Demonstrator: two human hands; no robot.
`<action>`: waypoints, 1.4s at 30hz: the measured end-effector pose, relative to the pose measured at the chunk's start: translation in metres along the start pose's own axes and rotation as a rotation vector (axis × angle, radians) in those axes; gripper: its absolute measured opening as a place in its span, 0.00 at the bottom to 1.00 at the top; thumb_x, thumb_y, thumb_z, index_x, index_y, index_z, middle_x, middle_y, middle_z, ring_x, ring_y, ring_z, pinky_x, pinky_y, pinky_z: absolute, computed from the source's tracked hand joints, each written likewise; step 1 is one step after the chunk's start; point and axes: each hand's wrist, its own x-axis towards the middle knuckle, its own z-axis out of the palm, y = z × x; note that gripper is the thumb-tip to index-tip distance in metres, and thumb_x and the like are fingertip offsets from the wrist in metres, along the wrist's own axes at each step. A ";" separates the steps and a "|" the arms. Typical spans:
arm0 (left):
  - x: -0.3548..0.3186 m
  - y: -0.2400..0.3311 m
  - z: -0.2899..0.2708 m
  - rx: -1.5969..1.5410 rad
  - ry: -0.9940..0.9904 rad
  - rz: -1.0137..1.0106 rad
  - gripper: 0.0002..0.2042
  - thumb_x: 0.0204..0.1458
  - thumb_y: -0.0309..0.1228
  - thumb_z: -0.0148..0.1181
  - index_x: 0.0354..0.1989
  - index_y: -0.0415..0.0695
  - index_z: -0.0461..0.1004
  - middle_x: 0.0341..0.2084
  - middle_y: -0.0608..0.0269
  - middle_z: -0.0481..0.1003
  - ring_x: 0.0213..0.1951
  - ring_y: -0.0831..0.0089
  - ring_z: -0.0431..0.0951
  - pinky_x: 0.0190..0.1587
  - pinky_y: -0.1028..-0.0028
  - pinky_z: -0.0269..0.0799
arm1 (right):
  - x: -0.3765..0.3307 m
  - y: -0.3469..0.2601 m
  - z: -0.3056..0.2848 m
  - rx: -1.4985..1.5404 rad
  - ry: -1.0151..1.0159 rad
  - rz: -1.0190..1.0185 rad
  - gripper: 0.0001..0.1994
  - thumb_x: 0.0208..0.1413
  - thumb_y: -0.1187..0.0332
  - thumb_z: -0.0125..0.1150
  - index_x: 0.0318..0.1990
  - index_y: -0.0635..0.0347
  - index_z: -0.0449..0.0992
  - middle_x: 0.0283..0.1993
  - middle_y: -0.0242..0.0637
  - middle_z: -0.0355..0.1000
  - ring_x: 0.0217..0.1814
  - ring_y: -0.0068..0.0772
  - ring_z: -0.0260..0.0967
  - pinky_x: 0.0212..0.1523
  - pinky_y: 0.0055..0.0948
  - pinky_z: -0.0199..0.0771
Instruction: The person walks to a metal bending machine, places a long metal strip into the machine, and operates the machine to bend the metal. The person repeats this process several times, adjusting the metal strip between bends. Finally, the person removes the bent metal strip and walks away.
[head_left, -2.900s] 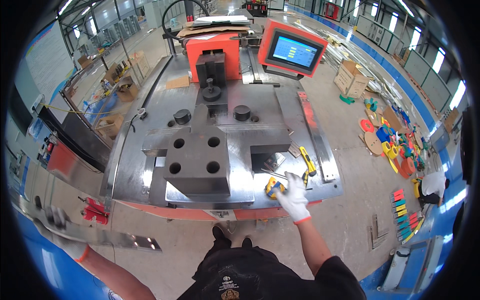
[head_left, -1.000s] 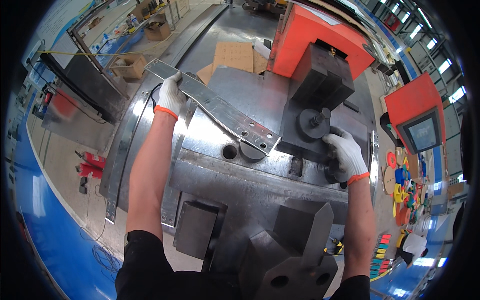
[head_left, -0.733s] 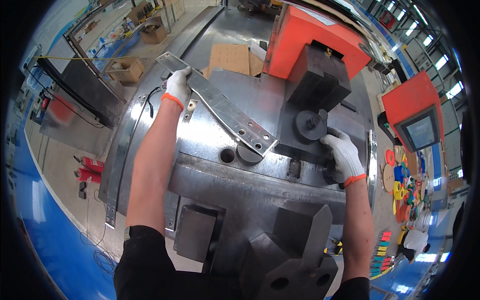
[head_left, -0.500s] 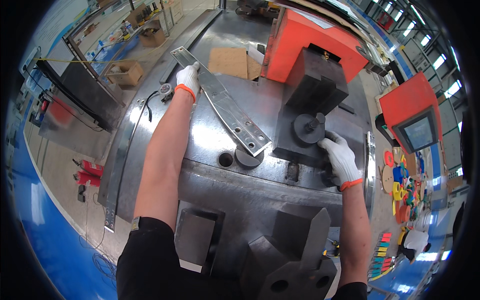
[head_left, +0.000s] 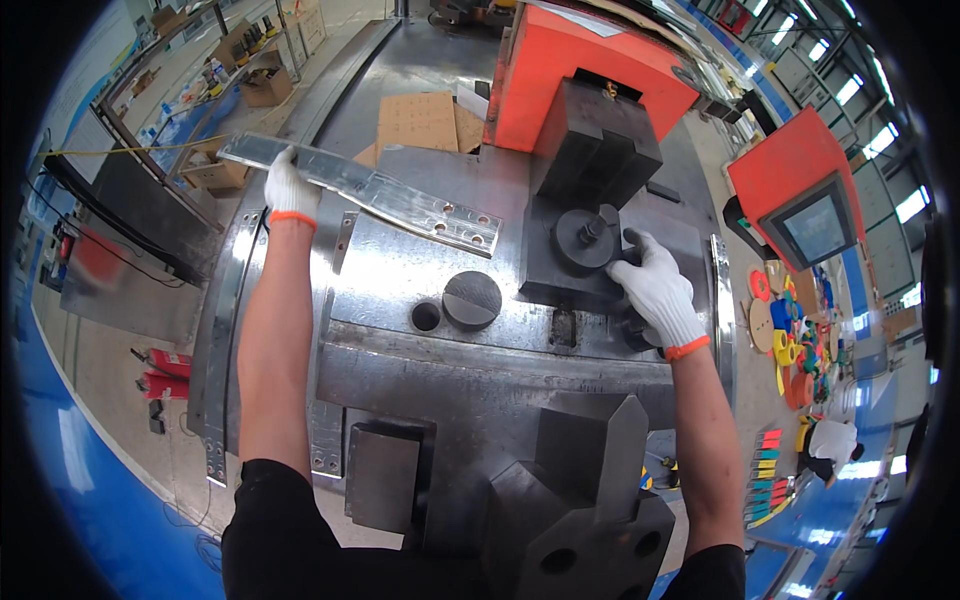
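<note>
Left hand: the left hand (head_left: 290,187), in a white glove with an orange cuff, is being kept closed around the near end of a long flat metal bar (head_left: 365,190); the grip is holding the bar
Metal bar: the bar is being held slanted over the far left part of the steel tabletop (head_left: 400,290), its drilled end (head_left: 455,228) being pointed toward the dark block
Right hand: the right hand (head_left: 655,292), gloved alike, is being rested on the dark block (head_left: 590,235) just beside a round roller (head_left: 583,238); the fingers are being curled over the block's edge, and whether anything is being gripped cannot be told
Tabletop: a round slotted pin (head_left: 471,298) and an open hole (head_left: 425,316) are being shown near the middle, below the bar
Behind: an orange housing (head_left: 580,70) is being seen beyond the block, with cardboard sheets (head_left: 420,120) lying to its left
Right edge: a screen in an orange case (head_left: 810,215) is being seen well apart from the hands
</note>
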 end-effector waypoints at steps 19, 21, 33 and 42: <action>-0.215 0.001 -0.150 -0.051 0.019 0.093 0.19 0.68 0.35 0.57 0.59 0.33 0.72 0.53 0.50 0.77 0.51 0.57 0.78 0.57 0.57 0.74 | -0.006 -0.023 0.004 -0.154 -0.133 -0.063 0.68 0.34 0.45 0.82 0.81 0.65 0.47 0.62 0.57 0.78 0.65 0.50 0.78 0.64 0.37 0.75; -0.243 -0.003 -0.169 -0.016 -0.113 0.034 0.22 0.69 0.40 0.57 0.61 0.34 0.71 0.52 0.48 0.78 0.50 0.58 0.79 0.55 0.57 0.74 | -0.005 -0.026 0.005 -0.156 -0.157 -0.034 0.68 0.34 0.44 0.81 0.81 0.65 0.47 0.63 0.57 0.77 0.67 0.50 0.77 0.65 0.36 0.74; -0.317 -0.005 -0.187 -0.257 -0.217 0.547 0.32 0.69 0.56 0.51 0.76 0.52 0.61 0.70 0.53 0.68 0.70 0.50 0.67 0.73 0.43 0.60 | -0.005 -0.015 0.002 -0.156 -0.156 -0.013 0.71 0.33 0.40 0.80 0.81 0.67 0.46 0.63 0.57 0.77 0.65 0.50 0.77 0.64 0.35 0.74; -0.361 -0.028 -0.227 0.051 -0.286 0.488 0.28 0.67 0.41 0.64 0.72 0.56 0.59 0.64 0.59 0.72 0.67 0.61 0.71 0.70 0.55 0.63 | -0.002 -0.016 0.009 -0.132 -0.138 -0.033 0.70 0.34 0.41 0.81 0.81 0.66 0.45 0.31 0.38 0.79 0.26 0.33 0.77 0.33 0.31 0.77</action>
